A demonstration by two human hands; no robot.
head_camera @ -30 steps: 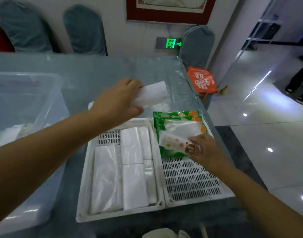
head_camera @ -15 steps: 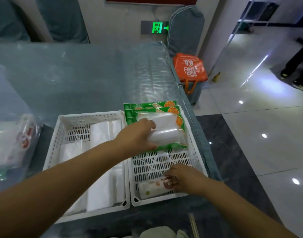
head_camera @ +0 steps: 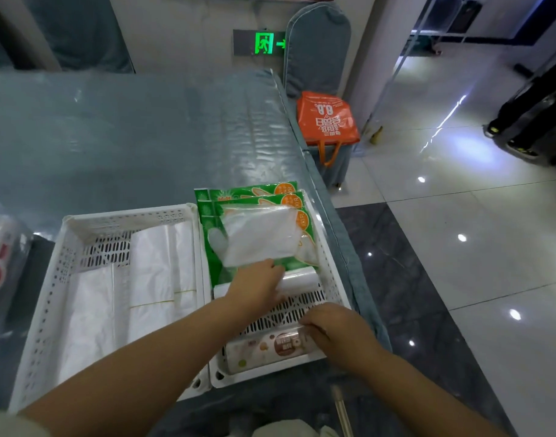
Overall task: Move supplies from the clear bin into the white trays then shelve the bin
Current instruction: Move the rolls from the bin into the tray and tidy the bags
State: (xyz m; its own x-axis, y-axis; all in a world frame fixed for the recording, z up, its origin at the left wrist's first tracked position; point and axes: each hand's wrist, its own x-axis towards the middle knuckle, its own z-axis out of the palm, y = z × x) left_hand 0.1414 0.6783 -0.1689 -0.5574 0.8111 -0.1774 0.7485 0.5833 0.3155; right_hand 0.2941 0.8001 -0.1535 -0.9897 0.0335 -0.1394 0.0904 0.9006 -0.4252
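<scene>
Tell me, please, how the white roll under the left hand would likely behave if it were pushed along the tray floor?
The white roll looks cylindrical, so it would probably roll unless stopped. The green packets right behind it should block it that way. Its glossy wrap looks slippery, so the left hand may slide.

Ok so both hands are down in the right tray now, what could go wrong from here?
1. The right tray sits at the table edge; a push from either hand could slide it off.
2. The clear pack lies loose on the green packs just beyond the left hand; pulling that hand back may drag it.
3. The roll under the left hand may roll toward the printed pack that the right hand holds.
</scene>
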